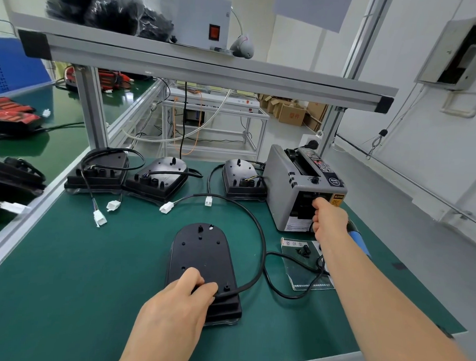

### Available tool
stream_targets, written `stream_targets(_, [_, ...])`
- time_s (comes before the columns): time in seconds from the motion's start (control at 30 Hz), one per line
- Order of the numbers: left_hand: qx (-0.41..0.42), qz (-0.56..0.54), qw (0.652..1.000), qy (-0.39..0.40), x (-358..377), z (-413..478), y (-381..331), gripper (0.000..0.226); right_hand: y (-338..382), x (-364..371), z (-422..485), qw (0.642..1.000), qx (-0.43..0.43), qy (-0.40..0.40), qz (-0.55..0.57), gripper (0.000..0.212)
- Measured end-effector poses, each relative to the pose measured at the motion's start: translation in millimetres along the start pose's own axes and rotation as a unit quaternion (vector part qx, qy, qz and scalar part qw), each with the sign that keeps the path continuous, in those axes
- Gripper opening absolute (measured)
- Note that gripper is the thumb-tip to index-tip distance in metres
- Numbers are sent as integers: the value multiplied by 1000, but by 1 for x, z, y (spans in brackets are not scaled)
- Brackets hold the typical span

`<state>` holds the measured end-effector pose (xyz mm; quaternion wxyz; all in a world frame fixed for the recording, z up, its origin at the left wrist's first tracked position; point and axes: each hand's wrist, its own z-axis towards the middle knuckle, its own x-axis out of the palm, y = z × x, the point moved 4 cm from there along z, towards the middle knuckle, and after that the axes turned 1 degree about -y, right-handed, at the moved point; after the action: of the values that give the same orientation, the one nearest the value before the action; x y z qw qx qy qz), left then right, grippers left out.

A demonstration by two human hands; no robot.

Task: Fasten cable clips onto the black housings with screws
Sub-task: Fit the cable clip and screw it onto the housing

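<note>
A black housing (201, 255) lies flat on the green mat in front of me. My left hand (177, 303) rests on its near end, thumb and forefinger curled over the black cable (259, 236) where it leaves the housing. That cable loops away to a white connector (208, 201). My right hand (328, 219) is at the front outlet of the grey tape dispenser (293, 188) with its fingers curled; what they hold is hidden. A few small black parts (304, 250) lie on a printed sheet (306, 268). A blue-handled tool (361, 240) shows behind my right wrist.
Three more black housings (98, 171) (160, 179) (242, 180) with cables and white connectors stand along the back of the mat. An aluminium frame post (92, 108) and shelf rise behind them. The bench edge runs close on the right.
</note>
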<state>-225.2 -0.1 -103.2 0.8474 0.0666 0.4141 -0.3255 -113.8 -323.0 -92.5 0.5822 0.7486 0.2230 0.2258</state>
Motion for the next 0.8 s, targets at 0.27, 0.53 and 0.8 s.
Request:
stream_targets(0.27, [1, -7, 1000, 1, -1, 0, -1, 32, 2, 0, -4, 1000, 8, -4, 0, 18])
stream_targets(0.53, [-2, -20, 1000, 22, -1, 1, -1, 33, 0, -7, -5, 1000, 4, -8, 18, 25])
stream_targets(0.8, [-24, -85, 992, 94, -5, 5, 0, 27, -15, -17, -36, 989, 14, 133, -59, 17])
